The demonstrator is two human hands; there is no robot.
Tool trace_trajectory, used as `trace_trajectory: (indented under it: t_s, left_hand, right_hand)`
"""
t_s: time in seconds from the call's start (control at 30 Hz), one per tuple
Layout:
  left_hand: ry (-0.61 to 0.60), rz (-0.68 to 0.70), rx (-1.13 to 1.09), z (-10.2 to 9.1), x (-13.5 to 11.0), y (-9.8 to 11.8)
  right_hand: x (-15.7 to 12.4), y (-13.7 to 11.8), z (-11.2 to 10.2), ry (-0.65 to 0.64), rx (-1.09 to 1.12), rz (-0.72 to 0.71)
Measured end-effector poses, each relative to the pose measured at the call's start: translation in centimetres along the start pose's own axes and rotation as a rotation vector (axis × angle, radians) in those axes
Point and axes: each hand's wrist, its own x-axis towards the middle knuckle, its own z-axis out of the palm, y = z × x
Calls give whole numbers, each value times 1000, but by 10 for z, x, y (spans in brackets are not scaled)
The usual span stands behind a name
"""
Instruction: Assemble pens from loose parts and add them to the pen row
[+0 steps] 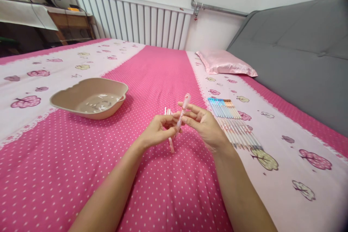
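I see a big bed [163, 79] with a pink dotted cover. A white radiator [130, 21] stands by the wall, and a grey headboard [299, 50] is on one side. There is one pink pillow [225, 63], one tan bowl [89, 98] with small white bits, and one row of pens [233, 123], too many to count. My left hand [157, 130] and right hand [203, 125] both pinch one pink pen [182, 114] above the bed.
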Motion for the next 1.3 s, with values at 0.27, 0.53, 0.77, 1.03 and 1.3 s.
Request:
trace_trajectory:
  t_s: [0.27, 0.53, 0.77, 1.03, 1.3]
  left_hand:
    - [-11, 17, 75, 2, 2, 0]
    - [15, -25, 51, 1, 3, -5]
    - [80, -29, 70, 0, 3, -3]
    - [-89, -47, -165, -3, 1, 1]
    - [-151, -38, -140, -4, 2, -3]
  right_hand:
    - [1, 1, 0, 101, -14, 12]
    - [3, 4, 1, 156, 9, 15]
    - [4, 7, 5, 190, 26, 17]
    - [3, 5, 7, 154, 72, 23]
    - [3, 6, 7, 183, 51, 16]
